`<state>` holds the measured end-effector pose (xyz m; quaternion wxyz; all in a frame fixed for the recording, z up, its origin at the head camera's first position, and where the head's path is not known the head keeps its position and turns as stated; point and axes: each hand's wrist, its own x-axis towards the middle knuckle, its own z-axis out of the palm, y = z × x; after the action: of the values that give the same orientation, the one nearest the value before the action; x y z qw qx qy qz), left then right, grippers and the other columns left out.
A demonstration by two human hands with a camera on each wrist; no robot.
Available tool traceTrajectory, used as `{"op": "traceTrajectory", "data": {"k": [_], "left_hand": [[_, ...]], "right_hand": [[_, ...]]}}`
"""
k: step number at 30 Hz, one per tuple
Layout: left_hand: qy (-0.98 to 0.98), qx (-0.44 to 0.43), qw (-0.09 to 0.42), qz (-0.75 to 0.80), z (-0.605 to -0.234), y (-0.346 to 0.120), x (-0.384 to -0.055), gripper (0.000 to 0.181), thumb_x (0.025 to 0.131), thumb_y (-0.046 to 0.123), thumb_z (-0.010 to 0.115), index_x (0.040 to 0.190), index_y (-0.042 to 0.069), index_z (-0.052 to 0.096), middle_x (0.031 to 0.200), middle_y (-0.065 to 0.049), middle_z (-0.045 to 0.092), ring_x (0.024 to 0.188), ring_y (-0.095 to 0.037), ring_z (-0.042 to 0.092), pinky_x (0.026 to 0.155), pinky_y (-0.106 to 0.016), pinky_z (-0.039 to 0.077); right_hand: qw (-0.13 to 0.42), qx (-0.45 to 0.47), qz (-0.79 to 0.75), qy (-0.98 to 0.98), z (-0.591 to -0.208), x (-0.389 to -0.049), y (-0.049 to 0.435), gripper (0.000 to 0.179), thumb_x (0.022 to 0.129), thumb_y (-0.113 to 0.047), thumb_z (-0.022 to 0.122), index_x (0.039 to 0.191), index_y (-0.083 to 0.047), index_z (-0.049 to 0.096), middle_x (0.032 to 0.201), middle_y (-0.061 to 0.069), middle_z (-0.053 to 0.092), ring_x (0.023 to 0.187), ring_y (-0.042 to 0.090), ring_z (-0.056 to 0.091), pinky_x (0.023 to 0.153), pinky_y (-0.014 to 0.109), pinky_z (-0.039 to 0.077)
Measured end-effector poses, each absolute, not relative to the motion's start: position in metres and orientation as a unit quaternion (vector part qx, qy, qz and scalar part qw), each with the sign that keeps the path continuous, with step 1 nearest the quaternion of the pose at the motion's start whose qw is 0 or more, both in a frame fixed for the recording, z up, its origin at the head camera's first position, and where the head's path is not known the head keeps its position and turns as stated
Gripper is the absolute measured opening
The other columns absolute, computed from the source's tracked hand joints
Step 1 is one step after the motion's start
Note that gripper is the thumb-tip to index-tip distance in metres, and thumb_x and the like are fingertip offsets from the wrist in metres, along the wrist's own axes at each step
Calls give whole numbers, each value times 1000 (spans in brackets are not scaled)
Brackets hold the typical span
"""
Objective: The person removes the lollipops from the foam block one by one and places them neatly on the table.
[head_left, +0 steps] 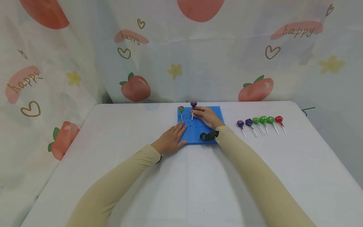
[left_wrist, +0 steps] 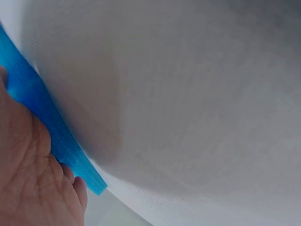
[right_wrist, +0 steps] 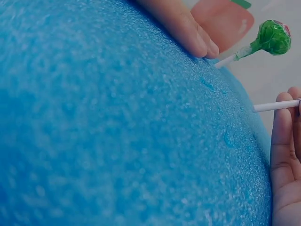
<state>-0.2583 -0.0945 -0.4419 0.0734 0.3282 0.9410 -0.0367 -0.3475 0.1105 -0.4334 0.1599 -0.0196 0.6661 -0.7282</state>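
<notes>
A blue foam board (head_left: 195, 136) with small holes lies on the table. My left hand (head_left: 170, 139) rests on its left edge, fingers straight; the left wrist view shows the palm (left_wrist: 33, 174) against the board's side. Between thumb and fingers my right hand (head_left: 208, 116) pinches the white stick of a purple-wrapped lollipop (head_left: 193, 103), held upright over the back part of the board. In the right wrist view the stick's lower end (right_wrist: 263, 107) is bare and looks apart from the foam. A green lollipop (right_wrist: 274, 37) stands in the board's back left corner.
To the right of the board lies a row of lollipops: two purple (head_left: 249, 122), several green (head_left: 263, 119) and a red one (head_left: 279, 119), sticks toward me. A patterned curtain (head_left: 204, 63) hangs behind the white table (head_left: 136, 126). A dark wrist device (head_left: 208, 136) sits on the right wrist.
</notes>
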Motion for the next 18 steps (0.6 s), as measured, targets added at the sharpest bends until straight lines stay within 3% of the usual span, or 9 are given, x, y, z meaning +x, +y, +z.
{"op": "traceTrajectory", "data": {"k": [11, 18], "left_hand": [[940, 331, 79, -31, -442, -93, -259, 71, 100, 50, 28, 152, 7, 7, 160, -12, 1, 148, -24, 5, 120, -38, 15], [940, 331, 76, -27, -439, -94, -256, 70, 100, 48, 29, 151, 5, 8, 159, -13, 3, 148, -25, 7, 120, -38, 16]], "right_hand": [[183, -11, -693, 697, -428, -346, 110, 43, 97, -1, 47, 137, 11, 39, 139, 30, 43, 80, -3, 61, 81, 16, 52], [204, -41, -644, 736, -421, -335, 115, 40, 97, -2, 46, 134, 12, 41, 136, 29, 47, 90, 2, 61, 88, 21, 52]]}}
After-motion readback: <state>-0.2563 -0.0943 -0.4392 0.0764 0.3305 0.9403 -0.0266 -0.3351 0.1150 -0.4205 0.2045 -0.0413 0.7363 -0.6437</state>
